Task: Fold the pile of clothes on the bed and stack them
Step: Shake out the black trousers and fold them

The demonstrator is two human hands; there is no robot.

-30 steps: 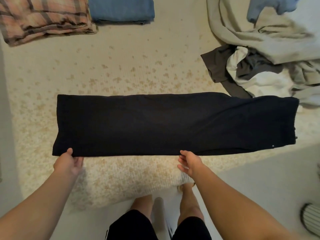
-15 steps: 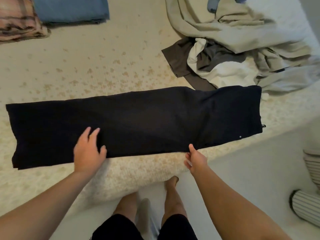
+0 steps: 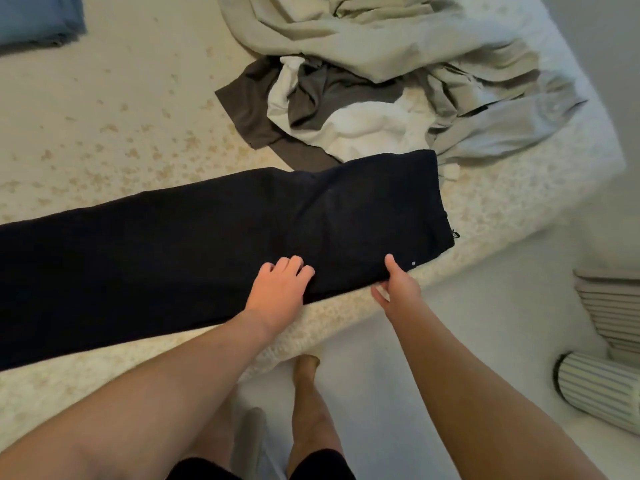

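Black trousers (image 3: 194,251) laid flat and folded lengthwise across the near edge of the bed (image 3: 104,109), running from the left border of the view toward the right, waistband end to the right, touching the edge of the unfolded pile (image 3: 363,98). Left hand (image 3: 277,289) rested palm down on the trousers near their lower edge, fingers (image 3: 291,266) slightly bent and spread over the cloth, pressing rather than gripping. Right hand (image 3: 398,285) placed at the lower edge just beside a small pale stud (image 3: 413,263), thumb on top of the fabric and the other fingers tucked at or under the hem, pinching the edge; how far those under-fingers curled could not be told. Hands near each other, not touching. Behind the trousers, heaped loosely: a dark grey garment (image 3: 249,109), a white garment (image 3: 367,129) and a large pale sage sheet or garment (image 3: 346,36) spilling toward the far right corner of the bed. At the top left corner, part of a folded blue item (image 3: 38,19) lay on the bedcover, well apart from the trousers. On the floor to the right, a striped bolster (image 3: 599,389) and striped cushions (image 3: 609,306) stacked beside it. Bare legs and black shorts (image 3: 322,465) visible below, close against the bed's edge.
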